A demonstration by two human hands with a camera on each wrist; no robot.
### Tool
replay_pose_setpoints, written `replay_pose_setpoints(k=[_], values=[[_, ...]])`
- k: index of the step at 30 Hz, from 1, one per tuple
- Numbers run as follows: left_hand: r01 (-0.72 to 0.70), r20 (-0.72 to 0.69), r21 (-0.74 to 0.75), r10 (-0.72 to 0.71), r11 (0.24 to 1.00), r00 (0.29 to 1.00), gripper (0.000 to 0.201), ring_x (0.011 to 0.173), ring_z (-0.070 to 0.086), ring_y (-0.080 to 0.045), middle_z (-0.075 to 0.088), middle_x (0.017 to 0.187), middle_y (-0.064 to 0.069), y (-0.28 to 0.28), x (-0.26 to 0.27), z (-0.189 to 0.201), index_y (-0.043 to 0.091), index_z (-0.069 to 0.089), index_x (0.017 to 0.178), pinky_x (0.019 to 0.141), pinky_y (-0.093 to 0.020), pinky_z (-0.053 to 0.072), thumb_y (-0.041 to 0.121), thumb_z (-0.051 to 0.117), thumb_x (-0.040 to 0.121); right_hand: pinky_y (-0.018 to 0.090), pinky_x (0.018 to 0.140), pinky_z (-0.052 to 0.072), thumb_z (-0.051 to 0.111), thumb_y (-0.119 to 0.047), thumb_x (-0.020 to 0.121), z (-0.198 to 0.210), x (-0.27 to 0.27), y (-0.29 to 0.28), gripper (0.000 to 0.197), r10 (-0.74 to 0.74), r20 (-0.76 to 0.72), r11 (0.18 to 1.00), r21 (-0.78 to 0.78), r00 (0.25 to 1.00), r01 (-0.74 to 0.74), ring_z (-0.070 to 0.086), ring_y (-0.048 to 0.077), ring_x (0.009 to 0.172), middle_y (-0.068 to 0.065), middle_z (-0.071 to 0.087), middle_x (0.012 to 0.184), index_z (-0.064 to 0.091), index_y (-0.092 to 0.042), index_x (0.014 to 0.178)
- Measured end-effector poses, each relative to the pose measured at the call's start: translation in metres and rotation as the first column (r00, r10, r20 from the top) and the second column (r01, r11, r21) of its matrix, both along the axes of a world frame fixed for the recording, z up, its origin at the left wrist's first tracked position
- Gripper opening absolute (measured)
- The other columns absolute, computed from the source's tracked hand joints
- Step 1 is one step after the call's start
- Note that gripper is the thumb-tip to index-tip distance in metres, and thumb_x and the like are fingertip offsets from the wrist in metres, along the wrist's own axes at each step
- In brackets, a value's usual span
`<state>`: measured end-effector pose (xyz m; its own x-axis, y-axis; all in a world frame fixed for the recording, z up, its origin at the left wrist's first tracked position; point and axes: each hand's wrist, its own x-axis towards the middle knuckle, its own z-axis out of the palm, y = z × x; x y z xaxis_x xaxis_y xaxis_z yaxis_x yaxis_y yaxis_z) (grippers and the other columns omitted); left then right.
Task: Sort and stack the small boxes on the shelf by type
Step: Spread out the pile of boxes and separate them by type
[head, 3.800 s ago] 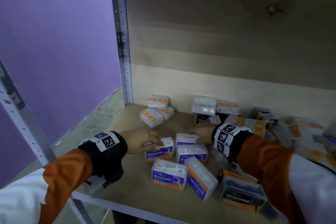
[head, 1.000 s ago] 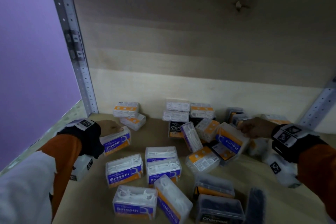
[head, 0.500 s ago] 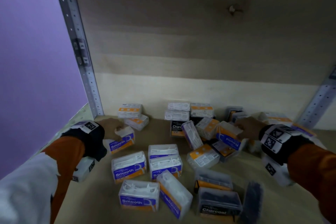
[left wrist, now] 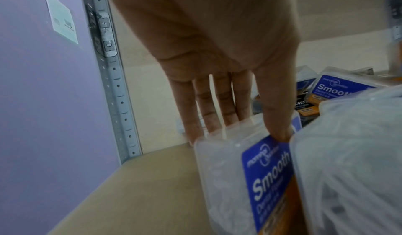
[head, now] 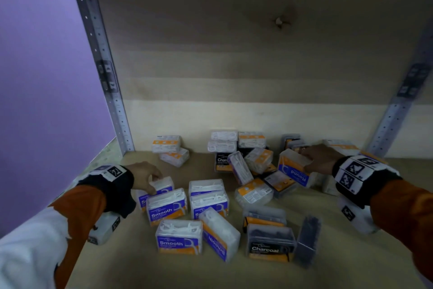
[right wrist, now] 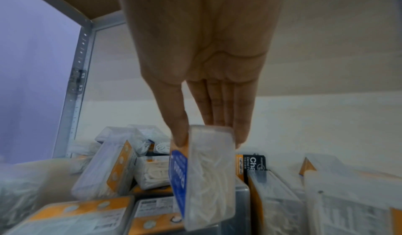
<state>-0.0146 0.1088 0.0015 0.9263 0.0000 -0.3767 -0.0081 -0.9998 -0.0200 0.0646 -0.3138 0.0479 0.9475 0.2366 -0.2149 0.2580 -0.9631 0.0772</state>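
Observation:
Small clear floss-pick boxes lie scattered on the wooden shelf (head: pixel 131 263). My left hand (head: pixel 146 177) pinches a blue-labelled "Smooth" box (head: pixel 161 186) (left wrist: pixel 250 178) by its top, thumb in front and fingers behind, just behind another Smooth box (head: pixel 166 206). My right hand (head: pixel 321 158) (right wrist: pixel 208 101) grips a blue-labelled "Round" box (head: pixel 294 170) (right wrist: pixel 204 175) between thumb and fingers above the mixed pile at the back right. More Smooth boxes (head: pixel 179 237) stand in the front middle. Black "Charcoal" boxes (head: pixel 270 243) sit to their right.
Orange-labelled boxes (head: pixel 166 143) rest at the back left against the wooden back panel (head: pixel 234 66). Metal uprights (head: pixel 105 77) frame the bay, with a purple wall (head: pixel 46 77) to the left. Bare shelf lies at the front left and front right.
My left hand has carried its Smooth box rightward from the shelf's left edge down behind the group of Smooth boxes. My right hand has taken hold of the Round box in the pile.

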Motion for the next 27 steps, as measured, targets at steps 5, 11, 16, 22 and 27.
replay_pose_setpoints(k=[5,11,16,22,27], values=[[-0.031,0.012,0.042,0.031,0.999,0.999,0.059,0.125,0.046,-0.015,0.044,0.143,0.001,-0.009,-0.010,0.006,0.017,0.034,0.144,0.098,-0.018,0.034,0.035,0.055,0.092,0.023,0.094,0.041,0.058,-0.032,0.090,0.009,-0.020,-0.015,0.057,-0.084,0.071,0.994,0.072,0.994,0.078,0.050,0.020,0.123,0.007,0.049,0.139,0.039,-0.012,0.141],[0.039,0.194,0.061,-0.050,0.997,0.980,0.046,0.135,0.039,-0.014,0.036,0.150,0.000,-0.044,-0.026,0.029,0.017,0.034,0.144,0.108,-0.019,0.028,0.024,0.040,0.100,0.023,0.101,0.038,0.058,-0.031,0.089,0.015,-0.050,-0.042,0.058,-0.148,0.165,0.980,0.160,0.975,0.122,0.046,0.021,0.129,0.005,0.045,0.145,0.038,-0.017,0.142],[0.181,0.327,0.010,-0.175,0.983,0.929,0.027,0.111,0.055,-0.021,0.054,0.128,-0.009,-0.101,-0.041,0.039,0.014,0.055,0.119,0.084,-0.020,0.037,0.012,0.039,0.098,0.025,0.099,0.041,0.058,-0.030,0.089,0.009,-0.076,-0.065,0.057,-0.191,0.197,0.970,0.191,0.962,0.153,0.048,0.020,0.127,0.006,0.049,0.140,0.040,-0.016,0.141],[0.413,0.356,-0.016,-0.381,0.911,0.853,0.040,0.129,0.043,-0.014,0.042,0.144,0.000,-0.168,-0.053,0.033,0.015,0.043,0.139,0.101,-0.020,0.029,0.018,0.036,0.099,0.025,0.106,0.036,0.061,-0.030,0.087,-0.009,-0.097,-0.093,0.058,-0.230,0.190,0.956,0.229,0.954,0.185,0.042,0.020,0.132,0.007,0.042,0.146,0.043,-0.011,0.139],[0.499,0.242,-0.044,-0.475,0.866,0.846,0.047,0.136,0.035,-0.017,0.031,0.151,-0.004,-0.212,-0.061,0.018,0.010,0.030,0.146,0.108,-0.025,0.028,0.021,0.034,0.101,0.025,0.094,0.043,0.058,-0.030,0.090,-0.025,-0.110,-0.108,0.049,-0.313,0.131,0.938,0.200,0.941,0.284,0.051,0.023,0.124,0.009,0.053,0.136,0.048,-0.012,0.134]])
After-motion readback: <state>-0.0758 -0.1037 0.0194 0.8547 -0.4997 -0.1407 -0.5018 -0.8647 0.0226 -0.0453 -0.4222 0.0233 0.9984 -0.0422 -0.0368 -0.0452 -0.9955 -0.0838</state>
